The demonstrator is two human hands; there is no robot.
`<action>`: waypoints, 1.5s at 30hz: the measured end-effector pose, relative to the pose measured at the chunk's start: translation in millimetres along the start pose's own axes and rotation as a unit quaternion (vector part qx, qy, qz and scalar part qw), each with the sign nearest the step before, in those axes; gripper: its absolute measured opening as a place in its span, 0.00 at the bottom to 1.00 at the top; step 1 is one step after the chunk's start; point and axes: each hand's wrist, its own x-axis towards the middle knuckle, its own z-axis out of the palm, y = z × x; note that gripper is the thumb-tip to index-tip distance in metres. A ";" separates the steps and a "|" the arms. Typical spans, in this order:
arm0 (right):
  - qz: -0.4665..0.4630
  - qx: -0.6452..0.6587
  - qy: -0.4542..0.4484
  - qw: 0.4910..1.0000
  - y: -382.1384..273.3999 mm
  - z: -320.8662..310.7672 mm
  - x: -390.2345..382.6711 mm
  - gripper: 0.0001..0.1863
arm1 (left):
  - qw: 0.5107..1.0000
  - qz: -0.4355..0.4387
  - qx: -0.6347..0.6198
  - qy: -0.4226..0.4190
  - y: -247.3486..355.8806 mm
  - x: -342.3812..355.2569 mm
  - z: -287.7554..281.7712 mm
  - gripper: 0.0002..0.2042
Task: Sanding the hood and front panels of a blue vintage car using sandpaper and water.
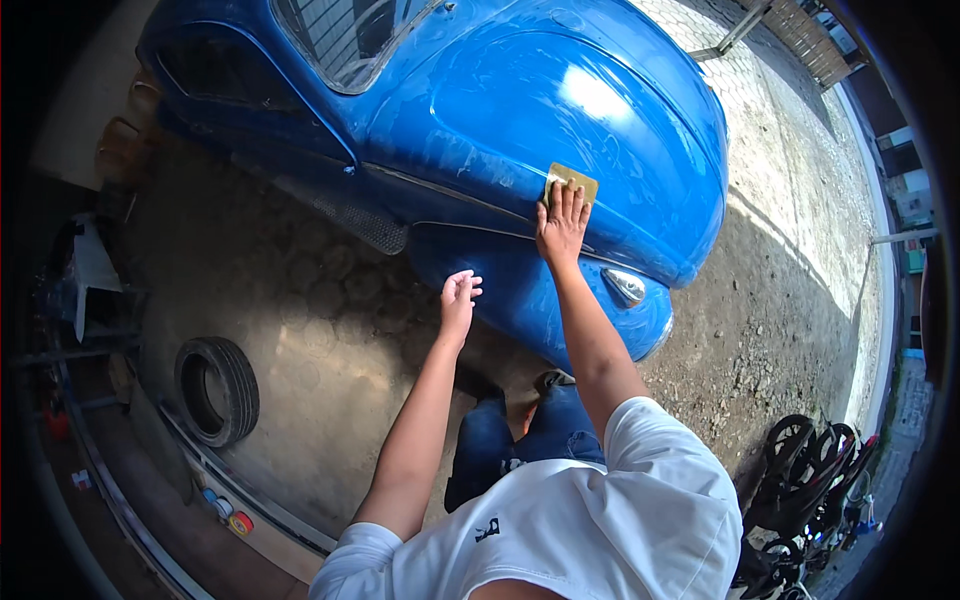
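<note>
A blue car (470, 95) with a rounded body spreads before me, its paint streaked with pale scuffs. My right hand (563, 225) lies on its curved panel, fingers long and nearly flat. Beneath them it holds a gold-coloured rectangular sheet (556, 177), which looks like sandpaper, against the paint; part of the sheet is covered by the fingers. My left hand (458, 305) hangs in the air in front of the blue fender (450, 250), fingers loosely bent and a little apart, with nothing visible in it. A chrome-edged lamp (625, 287) sits on the fender right of my right forearm.
A loose black tyre (217, 390) stands on the floor at left. Beyond it are a metal rack (75, 350) and several rolls of tape (240, 522) on a ledge. Parked motorcycles (815, 480) are at lower right. Gravel (735, 350) covers the ground right of the car.
</note>
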 end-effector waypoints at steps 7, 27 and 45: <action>0.079 -0.005 0.049 0.996 -68.8 25.4 23.1 0.31 | 1.000 -0.010 -0.010 0.003 12.8 9.3 -40.3 0.15; -0.206 0.000 -0.073 0.976 -101.9 11.5 89.8 0.43 | 0.998 -0.024 0.063 -0.020 53.3 110.4 -56.2 0.18; -0.257 -0.069 -0.114 0.957 -250.1 67.6 147.9 0.32 | 0.983 0.068 0.063 0.158 81.6 160.0 -134.1 0.17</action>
